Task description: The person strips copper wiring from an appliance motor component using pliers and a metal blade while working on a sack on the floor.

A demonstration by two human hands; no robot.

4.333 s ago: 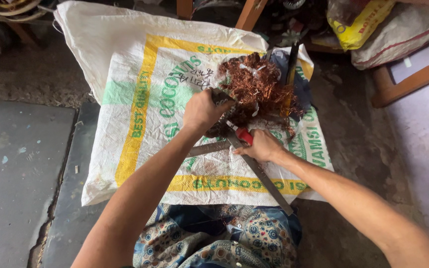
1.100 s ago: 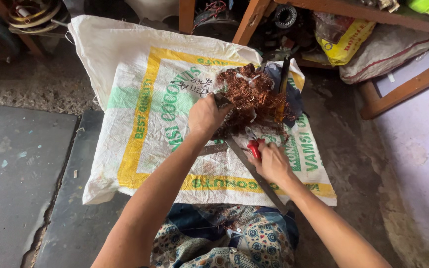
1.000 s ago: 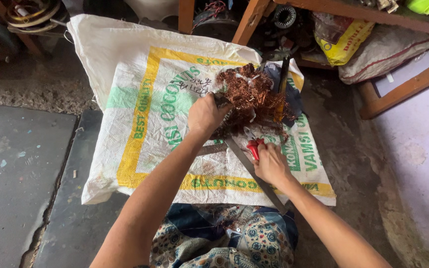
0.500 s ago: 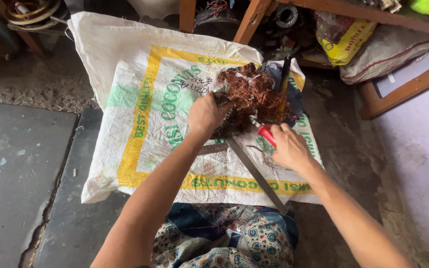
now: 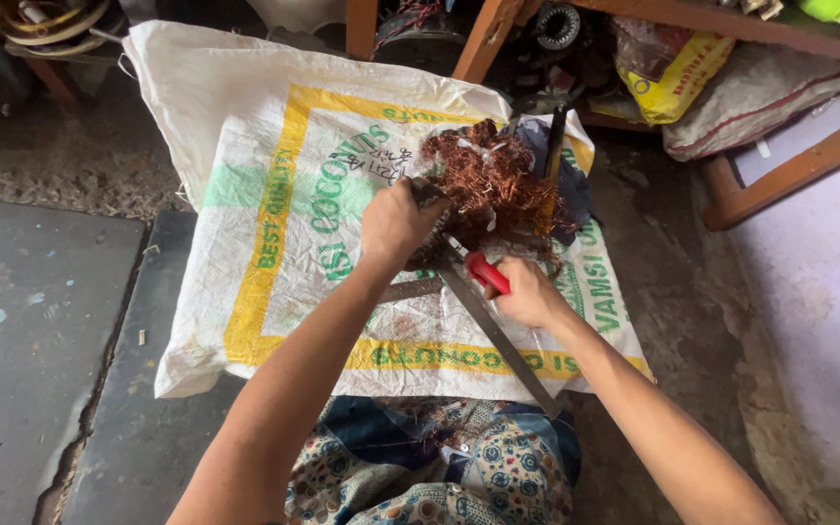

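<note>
Two hands in, both busy. My left hand [image 5: 396, 226] is closed on the near edge of the copper wire tangle [image 5: 493, 185], pinning it down on the white woven sack [image 5: 274, 194]. My right hand [image 5: 527, 292] is wrapped tight around the red handle [image 5: 487, 273] of a cutter; the cutting end goes into the tangle under my left fingers and I cannot tell whether it is biting wire. The tangle sits at the far right part of the sack, partly over a dark cloth [image 5: 571, 190], just short of the wooden legs [image 5: 483, 34].

To do this well, I'd judge: keep the left grip close to the cut so the strands stay taut, keep fingertips clear of the blade, and work small bunches rather than the whole clump.

A long flat metal bar [image 5: 498, 340] lies on the sack, long axis diagonal, near end pointing at my right knee, far end toward the tangle. The red handle runs roughly the same diagonal, tip toward upper left. The tangle itself has no clear long axis, roughly round.
</note>
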